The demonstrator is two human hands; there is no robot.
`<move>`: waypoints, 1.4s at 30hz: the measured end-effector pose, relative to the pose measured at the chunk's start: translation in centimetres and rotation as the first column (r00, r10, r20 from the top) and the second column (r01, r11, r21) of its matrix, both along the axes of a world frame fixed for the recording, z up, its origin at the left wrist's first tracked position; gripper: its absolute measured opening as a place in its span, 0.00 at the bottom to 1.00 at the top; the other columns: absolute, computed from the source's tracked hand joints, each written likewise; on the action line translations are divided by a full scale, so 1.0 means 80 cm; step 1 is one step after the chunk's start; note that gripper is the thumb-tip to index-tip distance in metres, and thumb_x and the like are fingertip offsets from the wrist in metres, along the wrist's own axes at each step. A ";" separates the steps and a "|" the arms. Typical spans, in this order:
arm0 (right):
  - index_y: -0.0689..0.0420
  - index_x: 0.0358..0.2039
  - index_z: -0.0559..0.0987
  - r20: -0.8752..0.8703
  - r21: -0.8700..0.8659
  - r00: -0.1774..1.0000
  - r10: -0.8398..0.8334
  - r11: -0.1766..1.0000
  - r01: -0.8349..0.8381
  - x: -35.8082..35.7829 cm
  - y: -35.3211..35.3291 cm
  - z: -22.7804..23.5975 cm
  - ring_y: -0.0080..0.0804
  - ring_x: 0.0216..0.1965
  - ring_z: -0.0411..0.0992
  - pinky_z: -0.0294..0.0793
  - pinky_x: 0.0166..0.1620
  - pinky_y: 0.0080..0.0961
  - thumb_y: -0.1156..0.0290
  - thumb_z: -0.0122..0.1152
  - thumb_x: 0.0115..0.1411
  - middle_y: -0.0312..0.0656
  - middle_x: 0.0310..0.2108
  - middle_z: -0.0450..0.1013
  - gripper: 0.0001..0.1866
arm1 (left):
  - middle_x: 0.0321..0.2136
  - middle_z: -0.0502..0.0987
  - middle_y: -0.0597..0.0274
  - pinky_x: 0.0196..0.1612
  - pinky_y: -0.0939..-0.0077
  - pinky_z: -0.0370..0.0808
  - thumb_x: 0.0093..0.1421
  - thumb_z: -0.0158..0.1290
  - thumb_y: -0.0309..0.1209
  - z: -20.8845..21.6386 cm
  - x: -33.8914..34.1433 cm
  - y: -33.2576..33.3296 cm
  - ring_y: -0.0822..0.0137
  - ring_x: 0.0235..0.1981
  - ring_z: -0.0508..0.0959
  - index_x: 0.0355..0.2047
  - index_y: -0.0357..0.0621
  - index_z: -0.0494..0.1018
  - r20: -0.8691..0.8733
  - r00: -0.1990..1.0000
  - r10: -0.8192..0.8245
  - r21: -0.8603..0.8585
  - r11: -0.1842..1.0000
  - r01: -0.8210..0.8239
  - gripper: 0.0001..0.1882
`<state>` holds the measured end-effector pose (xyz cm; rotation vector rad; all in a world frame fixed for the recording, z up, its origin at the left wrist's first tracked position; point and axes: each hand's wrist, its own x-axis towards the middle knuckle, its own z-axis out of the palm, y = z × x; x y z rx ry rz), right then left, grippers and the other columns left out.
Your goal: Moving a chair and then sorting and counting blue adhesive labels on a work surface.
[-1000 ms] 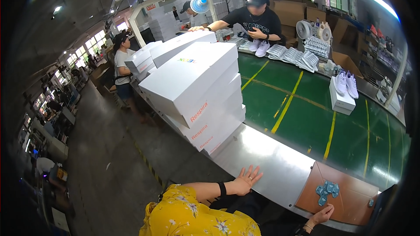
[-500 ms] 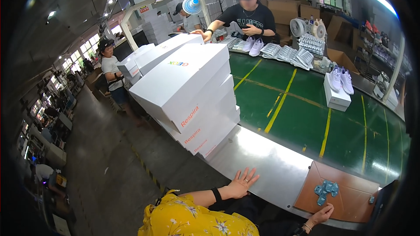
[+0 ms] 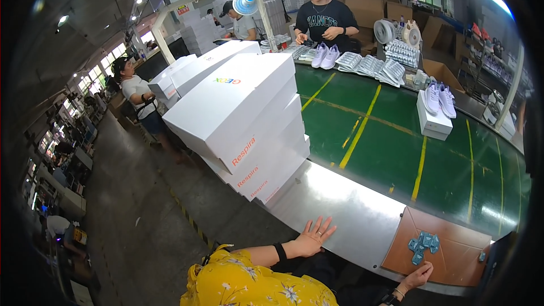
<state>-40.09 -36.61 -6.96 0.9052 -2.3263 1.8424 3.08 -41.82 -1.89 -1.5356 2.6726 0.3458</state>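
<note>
My left hand (image 3: pixel 313 239) lies open on the near edge of the metal tabletop (image 3: pixel 345 209), fingers spread and a ring on one. It holds nothing. My right hand (image 3: pixel 416 277) rests at the near edge of a brown board (image 3: pixel 447 260), its fingers curled together. Whether anything is inside them cannot be made out. Just beyond its fingertips lies a small pile of teal packets (image 3: pixel 422 243); one more small packet (image 3: pixel 482 256) sits at the board's right edge. Left of my left hand rises a stack of white shoe boxes (image 3: pixel 249 130).
A green conveyor belt (image 3: pixel 391 119) with yellow lines runs beyond the metal top. It carries a white box (image 3: pixel 433 123) with lilac sneakers (image 3: pixel 440 100) on it. Across the belt a co-worker (image 3: pixel 324 20) stands near more sneakers (image 3: pixel 325 56) and silvery packets (image 3: pixel 362 67). Another person (image 3: pixel 139 93) stands behind the boxes.
The co-worker across the belt has drawn a hand back from the boxes and now has both hands together in front. The person at the left has shifted slightly left. My hands have stayed put.
</note>
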 end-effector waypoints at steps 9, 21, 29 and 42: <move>0.63 0.36 0.75 -0.028 0.028 1.000 0.003 1.000 -0.002 0.000 0.000 -0.001 0.34 0.35 0.71 0.71 0.43 0.29 0.64 0.48 0.73 0.39 0.32 0.72 0.15 | 0.74 0.28 0.43 0.66 0.30 0.48 0.59 0.63 0.41 -0.002 0.003 -0.001 0.33 0.73 0.39 0.75 0.50 0.35 -0.008 1.000 -0.002 0.004 1.000 0.002 0.56; 0.62 0.35 0.76 0.029 0.008 0.999 -0.027 1.000 0.026 -0.008 0.007 -0.005 0.33 0.35 0.70 0.71 0.44 0.29 0.65 0.49 0.73 0.39 0.31 0.72 0.15 | 0.74 0.32 0.42 0.67 0.31 0.48 0.58 0.63 0.42 0.006 -0.004 0.000 0.33 0.73 0.41 0.75 0.50 0.37 -0.016 1.000 -0.008 0.009 1.000 0.008 0.55; 0.63 0.33 0.76 0.003 -0.036 1.000 -0.008 0.999 0.008 0.016 -0.009 0.022 0.33 0.33 0.70 0.71 0.42 0.30 0.67 0.49 0.72 0.40 0.29 0.73 0.14 | 0.73 0.39 0.41 0.66 0.31 0.49 0.55 0.66 0.43 0.012 0.001 -0.003 0.34 0.71 0.44 0.74 0.49 0.43 0.009 1.000 0.007 -0.042 0.999 -0.006 0.55; 0.63 0.31 0.78 -0.011 -0.020 0.998 -0.057 0.998 0.057 0.023 0.001 0.040 0.31 0.30 0.72 0.72 0.38 0.29 0.68 0.50 0.70 0.40 0.27 0.76 0.14 | 0.72 0.39 0.39 0.65 0.29 0.47 0.52 0.68 0.45 0.001 -0.001 -0.003 0.32 0.71 0.45 0.73 0.46 0.45 -0.008 0.999 -0.040 -0.069 0.997 0.039 0.57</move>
